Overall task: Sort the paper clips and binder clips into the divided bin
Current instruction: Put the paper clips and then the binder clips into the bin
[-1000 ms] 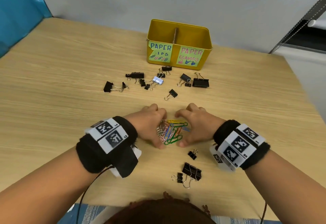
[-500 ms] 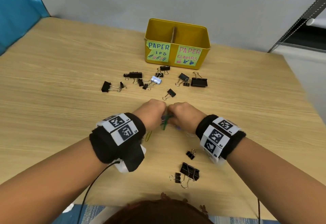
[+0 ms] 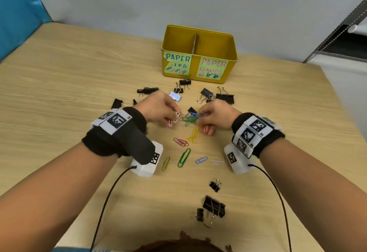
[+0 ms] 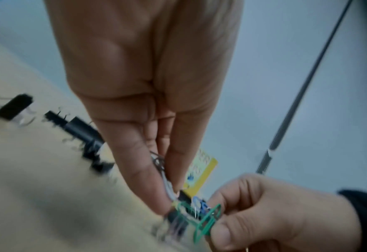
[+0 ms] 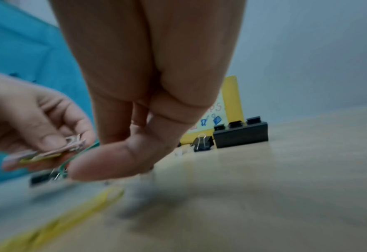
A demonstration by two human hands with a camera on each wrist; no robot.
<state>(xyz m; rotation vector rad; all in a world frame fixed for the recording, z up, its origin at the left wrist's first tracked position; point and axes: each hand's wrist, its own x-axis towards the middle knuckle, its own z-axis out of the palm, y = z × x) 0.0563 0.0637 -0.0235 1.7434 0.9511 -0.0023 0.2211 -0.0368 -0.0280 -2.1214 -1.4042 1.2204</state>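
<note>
Head view showed the left hand (image 3: 158,106) pinching thin wire paper clips (image 3: 174,117) and the right hand (image 3: 215,117) pinching green ones (image 3: 189,119) above the woodgrain worktop (image 3: 59,93); the yellow metal bin (image 3: 199,53) stood beyond.

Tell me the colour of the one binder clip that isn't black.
Pale blue binder clip, clearest in the head view.

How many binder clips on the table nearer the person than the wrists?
3. A small binder clip lies farthest from the person; a large binder clip lies nearer; a second small clip sits at its left. Others may hide below the frame.
</note>
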